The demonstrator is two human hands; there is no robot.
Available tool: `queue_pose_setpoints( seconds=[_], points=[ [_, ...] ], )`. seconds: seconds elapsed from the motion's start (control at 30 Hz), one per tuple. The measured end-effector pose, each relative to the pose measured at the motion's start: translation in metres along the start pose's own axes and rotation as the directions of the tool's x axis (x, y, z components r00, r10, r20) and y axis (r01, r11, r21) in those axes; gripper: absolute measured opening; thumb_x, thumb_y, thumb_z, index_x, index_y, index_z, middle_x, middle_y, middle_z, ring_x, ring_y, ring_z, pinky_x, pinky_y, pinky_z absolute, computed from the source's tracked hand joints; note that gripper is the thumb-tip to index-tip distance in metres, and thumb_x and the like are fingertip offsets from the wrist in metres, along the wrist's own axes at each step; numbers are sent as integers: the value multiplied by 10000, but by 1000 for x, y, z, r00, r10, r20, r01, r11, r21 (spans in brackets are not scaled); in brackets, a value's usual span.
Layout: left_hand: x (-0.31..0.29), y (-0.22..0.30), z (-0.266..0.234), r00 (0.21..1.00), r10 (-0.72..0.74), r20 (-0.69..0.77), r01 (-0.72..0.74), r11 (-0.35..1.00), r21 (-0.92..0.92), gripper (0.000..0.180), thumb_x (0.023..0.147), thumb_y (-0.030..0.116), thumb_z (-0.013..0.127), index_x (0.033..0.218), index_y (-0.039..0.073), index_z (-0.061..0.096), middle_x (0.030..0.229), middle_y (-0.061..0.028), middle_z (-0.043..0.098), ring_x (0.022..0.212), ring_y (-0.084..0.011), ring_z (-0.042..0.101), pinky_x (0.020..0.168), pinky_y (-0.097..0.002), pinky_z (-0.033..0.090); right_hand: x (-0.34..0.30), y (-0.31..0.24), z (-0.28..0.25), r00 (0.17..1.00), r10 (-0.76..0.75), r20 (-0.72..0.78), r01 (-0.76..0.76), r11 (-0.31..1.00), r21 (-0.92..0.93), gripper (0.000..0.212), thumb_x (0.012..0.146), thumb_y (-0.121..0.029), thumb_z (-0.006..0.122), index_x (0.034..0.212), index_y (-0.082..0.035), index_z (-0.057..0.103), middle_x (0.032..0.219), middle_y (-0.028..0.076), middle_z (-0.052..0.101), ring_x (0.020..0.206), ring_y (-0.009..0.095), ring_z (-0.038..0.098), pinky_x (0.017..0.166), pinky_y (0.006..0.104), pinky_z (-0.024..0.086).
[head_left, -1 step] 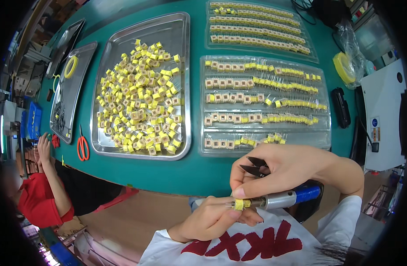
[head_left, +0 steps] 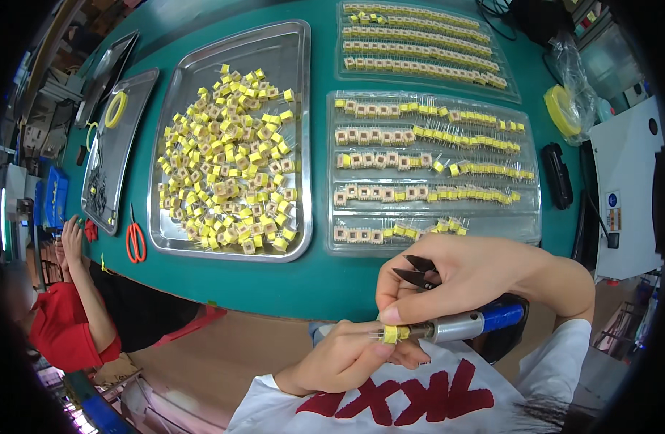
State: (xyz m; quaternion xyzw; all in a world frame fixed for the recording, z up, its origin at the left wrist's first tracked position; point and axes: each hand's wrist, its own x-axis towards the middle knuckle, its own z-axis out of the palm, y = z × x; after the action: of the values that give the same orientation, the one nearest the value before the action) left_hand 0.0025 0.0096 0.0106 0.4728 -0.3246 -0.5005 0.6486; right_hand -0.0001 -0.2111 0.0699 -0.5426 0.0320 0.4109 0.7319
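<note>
My left hand is closed, pinching a small yellow-taped coil bobbin with thin metal pins sticking out to the left. The bobbin sits against the tip of a silver and blue cylindrical tool, which lies under my right wrist. My right hand curls round small black snips, their two pointed blades apart and aimed left. Its thumb tip rests just above the bobbin. The handles of the snips are hidden in the palm.
A metal tray holds a heap of similar bobbins. Two clear plastic trays hold bobbins in rows. Orange-handled scissors lie left of the metal tray. A yellow tape roll is at right. A person in red sits at left.
</note>
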Motion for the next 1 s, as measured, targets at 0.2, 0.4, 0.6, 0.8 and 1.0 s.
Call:
queue_pose_setpoints(
  seconds=[0.2,0.4,0.6,0.8,1.0],
  points=[
    [4,5,0,1000,28,-12,-29,999,-17,326,989,123,340,1020,-90,585,975,-137,667,826,-219,678,750,-300,557,-5,1,0,946,-241,-216,132,897,-422,156,837,-154,673,884,-6,653,570,-3,503,518,40,389,459,242,284],
    [0,4,0,1000,25,13,-24,997,-75,326,993,128,333,1052,-103,556,999,-152,647,850,-223,666,765,-314,555,-24,-11,12,878,-460,-133,293,735,-611,217,783,-138,721,976,-45,692,616,46,541,488,128,473,467,258,347],
    [0,4,1,1000,15,17,-15,1000,11,352,994,148,306,1222,14,538,930,-162,674,854,-257,667,781,-333,520,-32,-14,28,884,-461,-79,258,621,-740,275,783,-197,723,1032,-86,684,662,50,565,568,186,575,481,288,414],
    [0,7,3,1000,-11,-7,11,999,-51,347,996,123,303,1254,20,511,970,-185,659,826,-257,669,746,-326,532,-33,-13,31,870,-486,-80,212,516,-830,281,780,-198,715,1042,-100,685,672,46,565,566,198,569,492,286,430],
    [-1,4,3,1000,-14,-3,14,997,-72,356,1001,140,306,1272,-13,478,972,-190,652,815,-259,669,749,-330,539,-32,-18,30,922,-383,-62,153,505,-849,247,787,-153,659,1018,-65,669,746,63,611,656,244,617,518,330,462]
  ],
)
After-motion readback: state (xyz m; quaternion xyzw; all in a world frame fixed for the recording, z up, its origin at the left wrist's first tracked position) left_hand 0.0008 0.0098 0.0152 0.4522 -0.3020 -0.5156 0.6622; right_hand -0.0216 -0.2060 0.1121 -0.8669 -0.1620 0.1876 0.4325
